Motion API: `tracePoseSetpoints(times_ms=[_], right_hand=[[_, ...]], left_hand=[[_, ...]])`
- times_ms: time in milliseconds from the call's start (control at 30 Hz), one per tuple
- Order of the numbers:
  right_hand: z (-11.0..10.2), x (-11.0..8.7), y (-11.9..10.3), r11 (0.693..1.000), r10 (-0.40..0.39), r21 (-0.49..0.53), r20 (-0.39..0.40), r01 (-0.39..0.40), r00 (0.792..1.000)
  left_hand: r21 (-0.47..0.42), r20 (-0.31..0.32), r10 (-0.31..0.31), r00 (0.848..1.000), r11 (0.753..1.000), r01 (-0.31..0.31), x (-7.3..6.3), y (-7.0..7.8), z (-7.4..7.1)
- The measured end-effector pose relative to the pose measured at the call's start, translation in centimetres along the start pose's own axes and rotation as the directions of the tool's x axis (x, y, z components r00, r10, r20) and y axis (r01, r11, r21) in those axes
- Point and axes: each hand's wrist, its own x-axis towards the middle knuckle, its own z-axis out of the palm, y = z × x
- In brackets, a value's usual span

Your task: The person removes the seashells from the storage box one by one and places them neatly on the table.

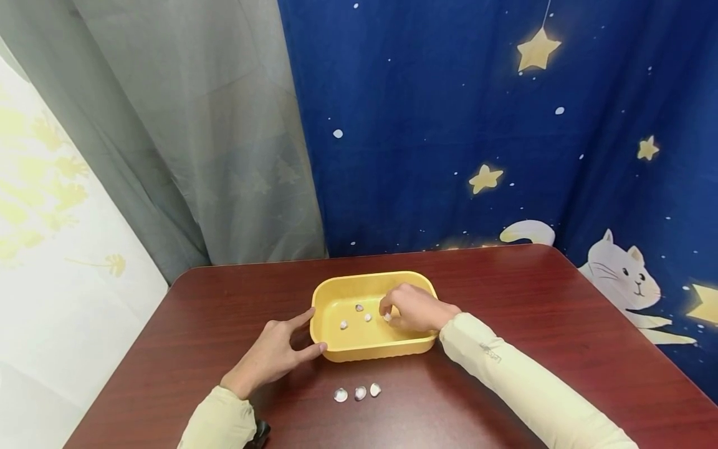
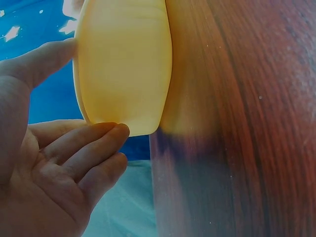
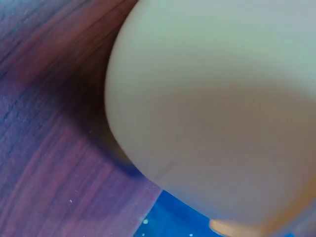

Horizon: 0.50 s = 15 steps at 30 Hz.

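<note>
A yellow plastic basin (image 1: 359, 352) sits on the dark red table. My left hand (image 1: 273, 349) steadies its left end, thumb and forefinger spread and touching the rim. In the left wrist view, the fingers (image 2: 94, 143) of that hand lie against the end of the basin (image 2: 123, 64). Inside the basin, at its right side, my right hand (image 1: 417, 307) pinches a small whitish seashell (image 1: 387, 317), partly hidden by the fingers. Three more shells lie on the basin floor, among them a greyish shell (image 1: 359, 307). The right wrist view shows mostly the basin's blurred outer wall (image 3: 197, 108).
In front of the basin, three whitish shells lie in a row on the table, the middle shell (image 1: 360, 393) among them. Behind the table (image 1: 493, 268) hang a grey curtain (image 1: 224, 156) and a blue star-patterned curtain (image 1: 415, 156).
</note>
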Motion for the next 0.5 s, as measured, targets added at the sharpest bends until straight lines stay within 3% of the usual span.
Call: tracePoseSetpoints(times_ms=[500], right_hand=[[-2.1, -2.3, -2.1, 0.999, -0.05, -0.014, -0.11, 0.049, 0.993]], left_hand=[[-0.003, 0.004, -0.001, 1.0, 1.0, 0.001, 0.0, 0.0, 0.0]])
